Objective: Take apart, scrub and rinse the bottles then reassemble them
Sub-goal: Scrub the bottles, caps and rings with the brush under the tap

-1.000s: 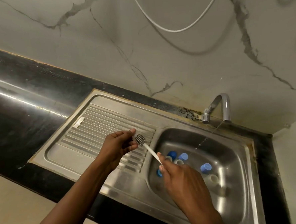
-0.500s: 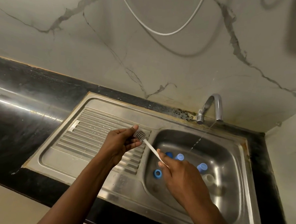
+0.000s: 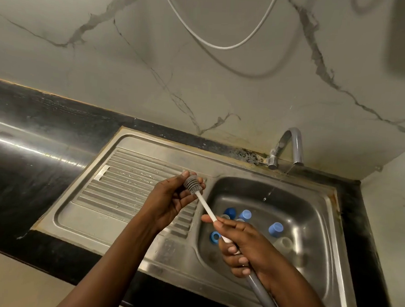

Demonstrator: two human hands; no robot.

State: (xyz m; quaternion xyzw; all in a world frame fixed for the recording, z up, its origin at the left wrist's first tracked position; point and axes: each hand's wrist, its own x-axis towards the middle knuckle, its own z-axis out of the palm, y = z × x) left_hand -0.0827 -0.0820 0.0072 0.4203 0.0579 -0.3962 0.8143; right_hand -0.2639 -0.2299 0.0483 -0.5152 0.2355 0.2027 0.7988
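A bottle brush (image 3: 204, 203) with a grey ribbed silicone head, white stem and grey handle spans both hands above the sink's divider. My left hand (image 3: 173, 199) cups and pinches the brush head over the drainboard. My right hand (image 3: 241, 243) grips the stem and handle over the basin's near left corner. Several blue caps (image 3: 275, 229) and clear bottle parts (image 3: 285, 242) lie on the bottom of the sink basin (image 3: 316, 207).
A chrome tap (image 3: 292, 144) at the back runs a thin stream of water into the basin. The ribbed steel drainboard (image 3: 123, 186) lies left of it, set in a black countertop (image 3: 18, 161). A marble-patterned wall rises behind, with a white cable hanging across it.
Both hands stay on the brush. My left hand's fingers have shifted around the brush head, and my right hand has slid slightly down the stem. The view shifted a little.
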